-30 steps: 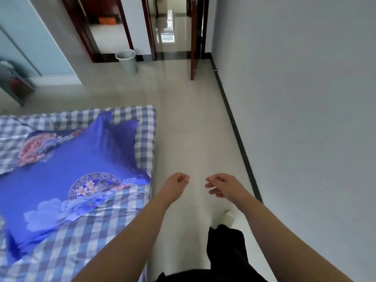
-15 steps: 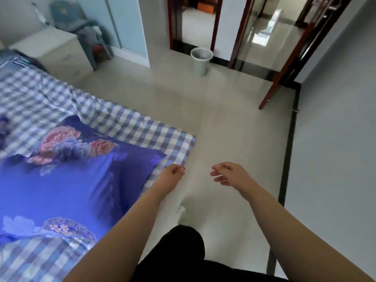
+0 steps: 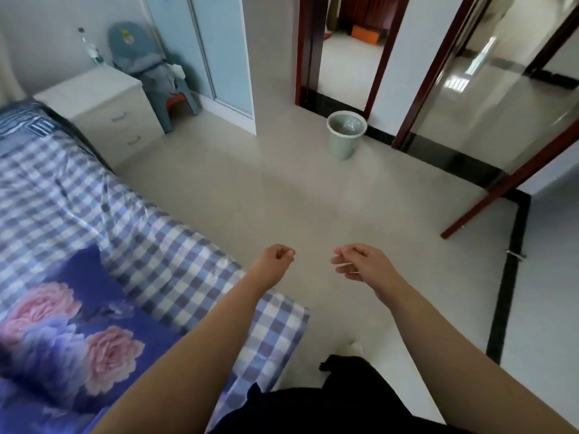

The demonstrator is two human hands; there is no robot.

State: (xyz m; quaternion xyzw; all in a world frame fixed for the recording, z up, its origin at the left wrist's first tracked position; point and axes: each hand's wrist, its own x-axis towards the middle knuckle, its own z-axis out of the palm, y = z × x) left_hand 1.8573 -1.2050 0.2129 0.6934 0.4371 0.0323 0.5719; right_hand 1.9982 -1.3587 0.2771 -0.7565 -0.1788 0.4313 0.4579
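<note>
Presently both empty: left hand [image 3: 275,261] fisted, right hand [image 3: 360,264] loosely curled; pillow [image 3: 78,339], lower left, judged soft, light, corner-graspable.

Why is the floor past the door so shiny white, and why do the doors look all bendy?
Head view: light bounces off the glossy hallway floor, making white glare; head view: the wide-angle lens tilts and bends the door frame near the edge; head view: the flowered pillow at lower left looks soft and smeary.
</note>
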